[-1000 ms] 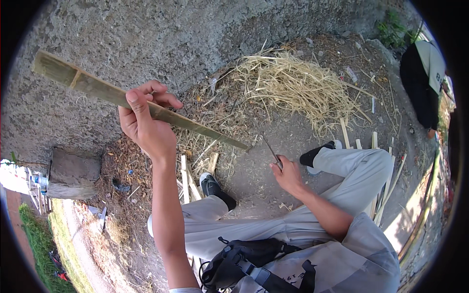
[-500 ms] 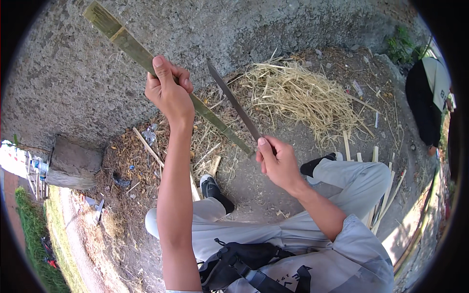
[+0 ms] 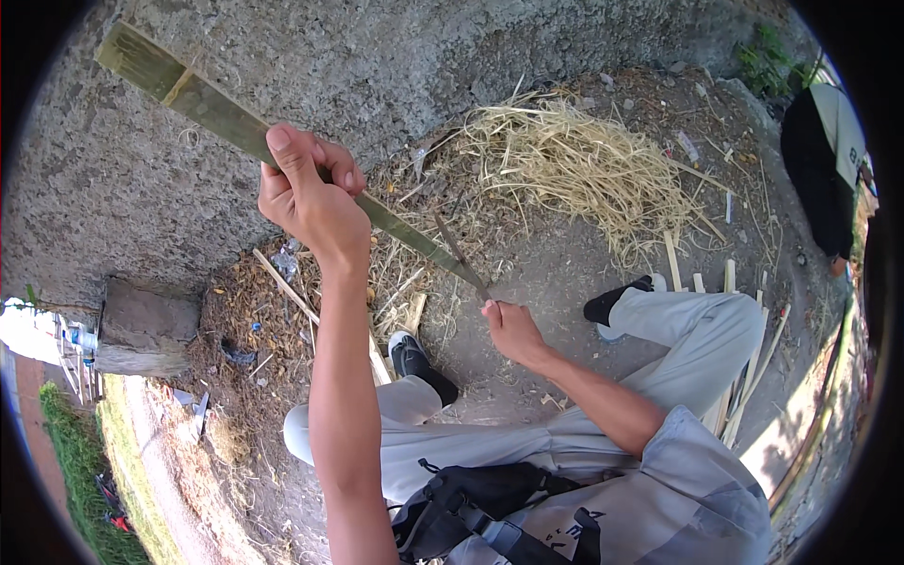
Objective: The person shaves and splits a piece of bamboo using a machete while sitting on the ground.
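My left hand [image 3: 311, 193] grips a long green bamboo slat [image 3: 212, 108] held up at a slant, its lower tip ending near my right hand. My right hand [image 3: 513, 330] holds a long dark knife [image 3: 460, 254], whose blade lies against the slat's lower end. I sit on the ground with both legs stretched out in light trousers [image 3: 697, 320] and dark shoes [image 3: 419, 363].
A heap of pale bamboo shavings [image 3: 574, 165] lies ahead on the dirt. Cut slats [image 3: 749, 377] are stacked by my right leg. A rough concrete wall [image 3: 395, 56] rises in front, a stone block [image 3: 141, 330] stands left, and a person in dark clothes [image 3: 824, 160] is at far right.
The knife, raised high half a second ago, has come down to the slat's lower end. My right hand dropped lower; my left hand shifted slightly along the slat.
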Demonstrator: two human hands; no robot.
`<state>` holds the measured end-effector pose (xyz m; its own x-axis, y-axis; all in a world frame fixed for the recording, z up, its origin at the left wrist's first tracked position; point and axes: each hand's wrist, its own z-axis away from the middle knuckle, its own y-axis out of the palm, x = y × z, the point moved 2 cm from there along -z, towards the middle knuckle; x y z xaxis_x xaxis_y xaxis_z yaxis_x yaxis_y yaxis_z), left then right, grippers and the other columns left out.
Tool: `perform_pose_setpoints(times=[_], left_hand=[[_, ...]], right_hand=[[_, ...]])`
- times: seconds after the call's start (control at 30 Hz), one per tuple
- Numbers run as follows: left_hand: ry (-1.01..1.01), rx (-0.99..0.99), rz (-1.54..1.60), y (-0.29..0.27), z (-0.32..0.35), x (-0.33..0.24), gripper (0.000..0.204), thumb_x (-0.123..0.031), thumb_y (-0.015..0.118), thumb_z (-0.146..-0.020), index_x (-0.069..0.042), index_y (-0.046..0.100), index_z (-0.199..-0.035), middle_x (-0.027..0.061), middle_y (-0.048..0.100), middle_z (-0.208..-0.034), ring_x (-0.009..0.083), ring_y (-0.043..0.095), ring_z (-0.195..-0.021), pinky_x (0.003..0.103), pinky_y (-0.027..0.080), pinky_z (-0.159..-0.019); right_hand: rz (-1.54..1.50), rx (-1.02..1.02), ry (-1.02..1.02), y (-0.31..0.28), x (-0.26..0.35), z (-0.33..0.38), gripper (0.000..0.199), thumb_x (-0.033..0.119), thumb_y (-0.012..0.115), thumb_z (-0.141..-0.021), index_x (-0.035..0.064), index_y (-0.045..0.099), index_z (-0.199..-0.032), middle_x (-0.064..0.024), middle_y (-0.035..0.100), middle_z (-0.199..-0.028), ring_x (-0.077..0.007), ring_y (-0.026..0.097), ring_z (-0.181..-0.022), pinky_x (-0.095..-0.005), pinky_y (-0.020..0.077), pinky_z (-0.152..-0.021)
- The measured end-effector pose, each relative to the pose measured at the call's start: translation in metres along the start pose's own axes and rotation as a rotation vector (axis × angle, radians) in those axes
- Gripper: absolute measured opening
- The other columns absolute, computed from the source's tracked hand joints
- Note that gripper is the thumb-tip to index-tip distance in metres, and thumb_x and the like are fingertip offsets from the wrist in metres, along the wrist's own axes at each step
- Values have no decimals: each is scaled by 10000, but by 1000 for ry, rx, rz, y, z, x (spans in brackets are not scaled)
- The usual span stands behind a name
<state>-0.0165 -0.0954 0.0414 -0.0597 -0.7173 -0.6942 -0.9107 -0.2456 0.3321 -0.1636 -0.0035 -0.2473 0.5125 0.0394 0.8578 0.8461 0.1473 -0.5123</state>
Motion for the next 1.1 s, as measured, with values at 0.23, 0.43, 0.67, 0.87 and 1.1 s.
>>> perform_pose_setpoints(times=[0.23,0.43,0.67,0.87,1.1], left_hand=[[1,5,10,-2,-3,-4,410,-393,482,-1004,-87,412,-740,10,396,-536,91,397,-425,238,305,-390],[4,33,30,-10,-7,-6,401,-390,488,-1002,-89,419,-745,8,388,-546,93,402,-429,239,298,-384],[40,5,25,-1,-3,-4,426,-419,489,-993,-92,405,-734,16,376,-504,93,346,-408,243,258,-375],[32,27,61,-13,-4,-5,429,-402,483,-1000,-80,401,-728,23,389,-507,96,385,-415,238,287,-369],[29,17,51,-21,-7,-4,425,-394,487,-1000,-81,397,-727,11,378,-514,93,388,-412,239,281,-364]], right_hand=[[-297,219,323,-27,27,-10,458,330,374,-1020,-41,632,-1090,-136,608,-611,-278,602,-530,-411,490,-577],[-657,20,85,-65,116,-2,438,308,353,-1041,-48,591,-1139,-5,487,-569,-90,452,-420,-264,378,-406],[-265,-23,-31,-3,45,-18,454,300,357,-1033,-19,670,-953,-81,510,-542,-173,510,-457,-358,410,-491],[-246,-12,-33,-8,54,-14,410,273,410,-1009,-23,681,-926,-153,550,-549,-290,561,-517,-406,439,-566],[-19,68,-30,-26,62,-18,406,269,431,-1002,-46,670,-908,-217,628,-653,-357,631,-609,-425,463,-589]])
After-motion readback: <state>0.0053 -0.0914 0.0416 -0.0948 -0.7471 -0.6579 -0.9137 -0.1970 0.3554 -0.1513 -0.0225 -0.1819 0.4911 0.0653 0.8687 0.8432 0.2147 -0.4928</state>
